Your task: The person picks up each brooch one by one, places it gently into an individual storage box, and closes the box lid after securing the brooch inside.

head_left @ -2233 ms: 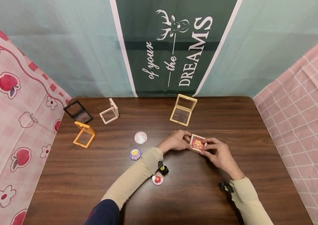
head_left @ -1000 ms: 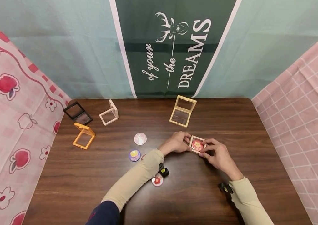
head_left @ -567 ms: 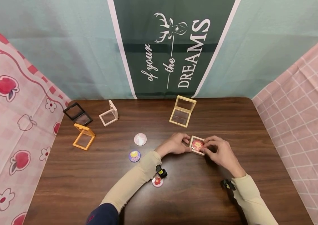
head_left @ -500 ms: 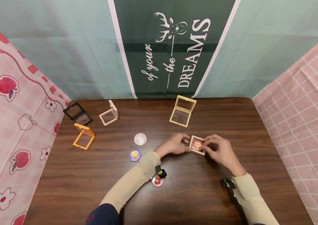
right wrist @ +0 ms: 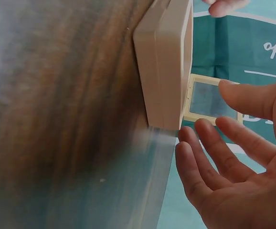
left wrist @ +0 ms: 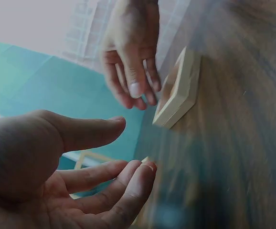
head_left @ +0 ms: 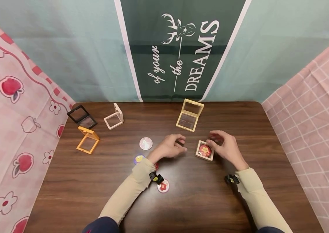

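A closed cream frame box (head_left: 204, 150) with a red badge inside lies flat on the brown table (head_left: 94, 194). My left hand (head_left: 173, 146) hovers open just left of it, fingers loosely spread, holding nothing. My right hand (head_left: 221, 144) is close to the box's right side, fingers relaxed and not gripping it. In the left wrist view my left hand's palm (left wrist: 128, 148) is empty, and the right hand's fingers (left wrist: 133, 71) hang by the box (left wrist: 181, 90). The right wrist view shows the box's edge (right wrist: 164, 67) with my right hand (right wrist: 212, 121) open beside it.
An open cream frame (head_left: 189, 115) stands behind the hands. At back left are white (head_left: 114, 116), black (head_left: 81, 116) and orange (head_left: 87, 139) frames. A white badge (head_left: 145, 143), a purple badge (head_left: 138, 158) and a red-flower badge (head_left: 163, 186) lie near my left forearm.
Both hands held the cream box at its sides; now they have let go. The left hand has drawn away to the left and the right hand has lifted off it.
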The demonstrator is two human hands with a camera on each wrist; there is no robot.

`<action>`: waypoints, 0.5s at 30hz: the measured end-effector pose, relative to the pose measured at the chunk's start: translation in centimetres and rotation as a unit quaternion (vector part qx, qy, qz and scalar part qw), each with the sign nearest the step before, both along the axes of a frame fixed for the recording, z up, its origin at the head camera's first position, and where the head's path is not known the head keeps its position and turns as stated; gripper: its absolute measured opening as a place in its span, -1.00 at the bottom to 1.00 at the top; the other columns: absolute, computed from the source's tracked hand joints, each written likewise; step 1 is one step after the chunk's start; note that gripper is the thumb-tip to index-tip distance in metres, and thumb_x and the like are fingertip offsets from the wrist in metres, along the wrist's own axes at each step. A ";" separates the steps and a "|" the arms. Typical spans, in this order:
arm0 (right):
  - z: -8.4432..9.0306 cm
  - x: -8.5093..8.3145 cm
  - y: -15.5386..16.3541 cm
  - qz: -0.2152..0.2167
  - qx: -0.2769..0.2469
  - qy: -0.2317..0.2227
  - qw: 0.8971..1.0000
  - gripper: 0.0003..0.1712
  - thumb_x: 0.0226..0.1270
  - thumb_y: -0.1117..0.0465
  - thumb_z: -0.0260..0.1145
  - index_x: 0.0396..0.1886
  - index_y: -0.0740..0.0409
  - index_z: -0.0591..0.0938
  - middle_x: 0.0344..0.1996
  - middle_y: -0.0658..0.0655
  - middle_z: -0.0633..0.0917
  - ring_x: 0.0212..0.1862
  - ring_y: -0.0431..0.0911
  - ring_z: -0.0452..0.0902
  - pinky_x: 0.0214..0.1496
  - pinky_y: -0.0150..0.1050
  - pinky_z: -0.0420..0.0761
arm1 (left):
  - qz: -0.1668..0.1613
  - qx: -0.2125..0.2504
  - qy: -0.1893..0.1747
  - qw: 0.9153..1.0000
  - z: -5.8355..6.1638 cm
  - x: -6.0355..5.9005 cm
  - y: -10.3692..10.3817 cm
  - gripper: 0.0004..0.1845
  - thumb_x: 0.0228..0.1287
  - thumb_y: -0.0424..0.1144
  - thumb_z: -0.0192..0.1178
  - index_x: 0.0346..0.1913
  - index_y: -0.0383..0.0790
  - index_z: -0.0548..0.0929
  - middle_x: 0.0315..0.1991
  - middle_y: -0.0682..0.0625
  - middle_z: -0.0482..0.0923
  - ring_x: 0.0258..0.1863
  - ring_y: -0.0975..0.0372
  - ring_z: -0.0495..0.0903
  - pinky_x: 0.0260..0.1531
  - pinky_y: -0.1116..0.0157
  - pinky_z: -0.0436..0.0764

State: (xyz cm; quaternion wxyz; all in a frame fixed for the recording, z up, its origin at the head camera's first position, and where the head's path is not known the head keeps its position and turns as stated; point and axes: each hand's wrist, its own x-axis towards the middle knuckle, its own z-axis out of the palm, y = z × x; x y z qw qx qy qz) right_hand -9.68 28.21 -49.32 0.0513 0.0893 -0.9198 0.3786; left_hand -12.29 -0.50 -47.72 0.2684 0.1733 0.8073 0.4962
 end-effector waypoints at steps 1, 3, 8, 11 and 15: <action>0.0 -0.3 -0.1 -0.002 -0.001 -0.004 1.000 -0.56 0.37 0.28 0.54 0.18 0.35 0.70 -0.03 0.34 0.81 -0.07 0.20 0.80 -0.03 0.08 0.75 | 0.003 -0.001 0.006 1.000 0.1 0.0 -0.5 -0.47 0.40 -0.31 0.42 0.36 -0.39 0.57 0.21 -0.25 0.67 0.06 0.05 0.78 0.05 0.35 0.72; 0.1 -1.0 -0.2 -0.002 -0.007 -0.010 1.000 -0.55 0.38 0.28 0.54 0.19 0.36 0.69 -0.03 0.35 0.81 -0.07 0.21 0.80 -0.04 0.04 0.76 | 0.009 -0.002 0.018 1.000 0.4 0.0 -1.5 -0.46 0.40 -0.32 0.42 0.37 -0.40 0.56 0.22 -0.26 0.67 0.07 0.04 0.77 0.05 0.35 0.72; 0.6 -2.9 -0.6 -0.002 -0.019 -0.021 1.000 -0.53 0.39 0.31 0.52 0.21 0.43 0.66 0.00 0.40 0.79 -0.03 0.23 0.79 -0.02 -0.01 0.78 | 0.036 -0.007 0.045 0.998 0.9 0.0 -3.5 -0.43 0.36 -0.35 0.45 0.38 -0.40 0.56 0.24 -0.27 0.67 0.08 0.01 0.77 0.08 0.31 0.73; 0.9 -4.1 -0.6 -0.005 -0.012 -0.033 0.999 -0.51 0.41 0.28 0.50 0.24 0.44 0.64 0.03 0.41 0.79 -0.01 0.24 0.79 -0.02 -0.17 0.78 | 0.052 -0.010 0.049 0.997 1.1 0.2 -4.6 -0.43 0.38 -0.35 0.45 0.39 -0.38 0.56 0.26 -0.26 0.66 0.12 -0.01 0.75 0.11 0.26 0.73; 1.0 -5.6 -0.7 0.002 -0.005 -0.048 0.999 -0.46 0.44 0.23 0.48 0.28 0.45 0.62 0.07 0.41 0.78 0.03 0.24 0.78 0.01 -0.25 0.77 | 0.071 -0.017 0.052 0.996 1.1 0.3 -5.9 -0.42 0.39 -0.34 0.45 0.40 -0.38 0.55 0.26 -0.26 0.66 0.14 -0.02 0.73 0.15 0.20 0.72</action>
